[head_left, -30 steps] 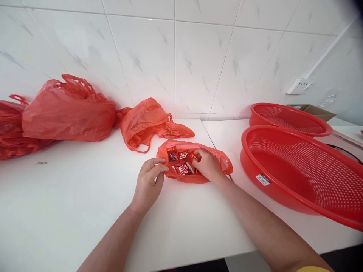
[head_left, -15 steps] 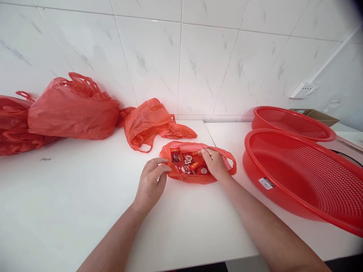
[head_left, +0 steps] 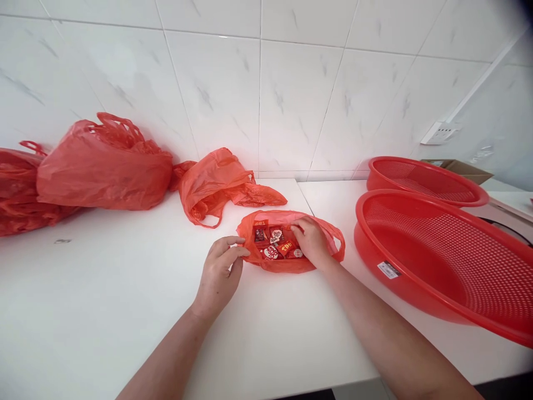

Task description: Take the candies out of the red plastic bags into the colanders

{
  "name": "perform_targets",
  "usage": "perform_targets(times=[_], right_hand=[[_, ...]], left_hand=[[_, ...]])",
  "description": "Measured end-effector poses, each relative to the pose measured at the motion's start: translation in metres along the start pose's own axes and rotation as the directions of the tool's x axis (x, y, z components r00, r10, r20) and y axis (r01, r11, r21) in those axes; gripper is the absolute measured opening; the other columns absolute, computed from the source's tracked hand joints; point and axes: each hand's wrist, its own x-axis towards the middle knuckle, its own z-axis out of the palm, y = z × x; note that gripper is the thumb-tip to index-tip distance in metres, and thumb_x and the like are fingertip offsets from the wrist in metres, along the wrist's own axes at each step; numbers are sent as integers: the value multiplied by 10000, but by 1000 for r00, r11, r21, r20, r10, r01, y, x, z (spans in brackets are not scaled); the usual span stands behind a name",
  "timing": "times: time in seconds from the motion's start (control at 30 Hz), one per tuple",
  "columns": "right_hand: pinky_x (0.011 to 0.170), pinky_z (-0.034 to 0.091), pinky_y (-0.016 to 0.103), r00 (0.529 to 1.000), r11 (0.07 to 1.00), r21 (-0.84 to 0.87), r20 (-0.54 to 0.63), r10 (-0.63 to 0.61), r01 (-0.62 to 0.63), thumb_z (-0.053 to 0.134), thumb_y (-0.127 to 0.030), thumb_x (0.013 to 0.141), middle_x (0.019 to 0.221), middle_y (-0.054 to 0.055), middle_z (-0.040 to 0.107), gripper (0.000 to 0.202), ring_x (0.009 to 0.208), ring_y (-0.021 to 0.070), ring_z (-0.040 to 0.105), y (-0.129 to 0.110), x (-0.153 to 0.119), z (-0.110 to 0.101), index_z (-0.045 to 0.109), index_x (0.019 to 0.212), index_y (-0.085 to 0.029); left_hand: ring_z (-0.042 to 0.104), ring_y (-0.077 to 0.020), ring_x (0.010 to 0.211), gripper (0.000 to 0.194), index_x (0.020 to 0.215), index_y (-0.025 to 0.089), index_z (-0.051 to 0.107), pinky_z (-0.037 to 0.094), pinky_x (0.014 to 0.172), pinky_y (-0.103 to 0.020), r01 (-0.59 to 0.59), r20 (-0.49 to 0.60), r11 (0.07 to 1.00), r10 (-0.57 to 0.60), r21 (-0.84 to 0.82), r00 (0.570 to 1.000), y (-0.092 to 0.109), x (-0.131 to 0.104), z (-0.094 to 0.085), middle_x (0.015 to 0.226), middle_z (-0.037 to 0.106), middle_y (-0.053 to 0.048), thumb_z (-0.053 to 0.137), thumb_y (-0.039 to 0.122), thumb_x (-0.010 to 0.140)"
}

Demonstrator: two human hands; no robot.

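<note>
A red plastic bag (head_left: 287, 265) lies on the white counter with its mouth spread wide. Inside it, several small red and orange packets (head_left: 270, 253) with printed lettering show. My left hand (head_left: 220, 266) is at the bag's left rim, the plastic pinched at its fingertips. From the right, my right hand (head_left: 312, 240) reaches into the mouth, above the packets. Its fingers are drawn together, and what they hold, if anything, is hidden. The bag's right handle loop lies beyond my right wrist.
A crumpled red bag (head_left: 216, 178) lies behind, and fuller red bags (head_left: 104, 172) stand along the tiled wall at left. Two red perforated baskets (head_left: 416, 266) fill the right side, with a cardboard box (head_left: 468, 171) behind them. A socket (head_left: 441, 133) is on the wall.
An orange packet near my right fingertips no longer shows as before. My right hand has shifted slightly within the bag's mouth; my left hand stays at the rim. The view has tilted slightly.
</note>
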Motion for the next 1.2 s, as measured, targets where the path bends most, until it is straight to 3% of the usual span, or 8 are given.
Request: perform_targets(times=[0.1, 0.33, 0.6, 0.73, 0.83, 0.97, 1.03, 1.2], right_hand=[[789, 441, 306, 995, 995, 93, -96, 28, -19, 480, -250, 852, 910, 26, 658, 149, 867, 183, 585, -5, -2, -4, 623, 839, -213], [735, 437, 300, 991, 989, 132, -112, 79, -64, 456, -264, 859, 818, 15, 643, 145, 787, 180, 577, -11, -4, -6, 569, 785, -211], [720, 427, 323, 988, 990, -31, -56, -142, 140, 427, -203, 875, 783, 33, 605, 164, 778, 197, 545, -23, -11, -5, 545, 763, -222], [834, 428, 394, 976, 977, -50, -55, -209, 206, 492, -240, 871, 955, 64, 628, 122, 944, 241, 541, -26, -13, -4, 586, 948, -226], [900, 415, 407, 936, 938, 27, 65, -347, 346, 522, -170, 836, 1014, 50, 629, 200, 996, 232, 537, -34, -21, -3, 595, 1007, -244], [893, 424, 390, 825, 888, 111, 333, -456, 446, 586, -82, 727, 1018, 45, 608, 319, 964, 218, 541, -45, -36, 3, 616, 998, -246], [863, 434, 378, 828, 902, 110, 362, -427, 417, 603, -82, 714, 1013, 54, 584, 322, 944, 212, 536, -47, -39, 7, 613, 998, -235], [747, 451, 313, 890, 947, 172, 330, -313, 270, 589, -69, 690, 896, 25, 560, 271, 826, 173, 536, -40, -35, 12, 591, 916, -219]], left_hand=[[571, -176, 1004, 249, 850, 222, 631, 492, 826, -342, 7, 3, 1000, -8, 1, 1000, 0, 0, 0, 1066, 586, -49, 466, 37, 828], [579, -168, 978, 243, 833, 215, 629, 493, 817, -337, -13, -44, 1000, 12, -26, 999, 3, 1, -1, 1049, 594, -48, 470, 31, 827], [579, -160, 940, 259, 786, 211, 612, 498, 756, -301, 1, -56, 1000, -2, -20, 998, 4, 1, -2, 1022, 598, -44, 452, 9, 806], [575, -165, 952, 258, 785, 209, 608, 497, 773, -314, 3, -46, 1000, -4, -14, 999, 5, 1, -2, 1025, 593, -46, 450, 6, 805], [572, -166, 970, 261, 787, 207, 604, 495, 791, -320, 4, -39, 1000, -5, -16, 999, 5, 1, -2, 1031, 589, -45, 446, 1, 807], [569, -164, 983, 264, 791, 207, 602, 494, 807, -321, 18, -29, 1000, -19, -24, 999, 4, 0, -2, 1042, 586, -43, 445, -4, 808], [569, -166, 987, 263, 792, 207, 602, 496, 806, -322, 16, -29, 1000, -17, -23, 999, 3, 0, -2, 1043, 585, -44, 445, -4, 807], [575, -167, 972, 262, 784, 208, 600, 504, 783, -318, 16, -35, 1000, -16, -11, 999, 3, 0, -2, 1034, 588, -48, 436, 6, 808]])
